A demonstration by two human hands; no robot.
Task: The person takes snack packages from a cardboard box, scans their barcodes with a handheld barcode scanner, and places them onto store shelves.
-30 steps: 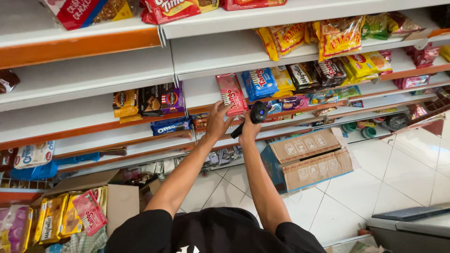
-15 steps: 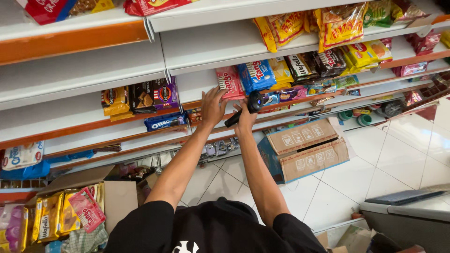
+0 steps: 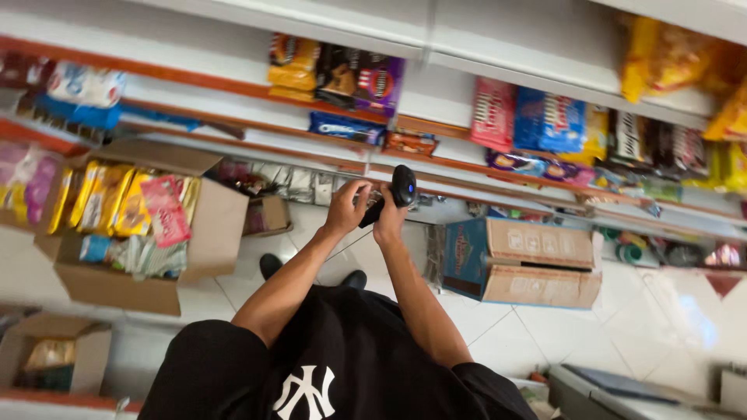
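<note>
At left we see an open cardboard box (image 3: pixel 148 233) stuffed with yellow snack packs. Our left hand (image 3: pixel 348 207) curls beside the black scanner (image 3: pixel 395 194), our right hand (image 3: pixel 387 222) fingers gripping it. Right, a closed carton (image 3: pixel 537 264) on open floor tiles (image 3: pixel 669 327).

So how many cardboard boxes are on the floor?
3: an open box of snacks at left, a small box in the bottom-left corner, and a box on its side at right. More may be hidden.
</note>
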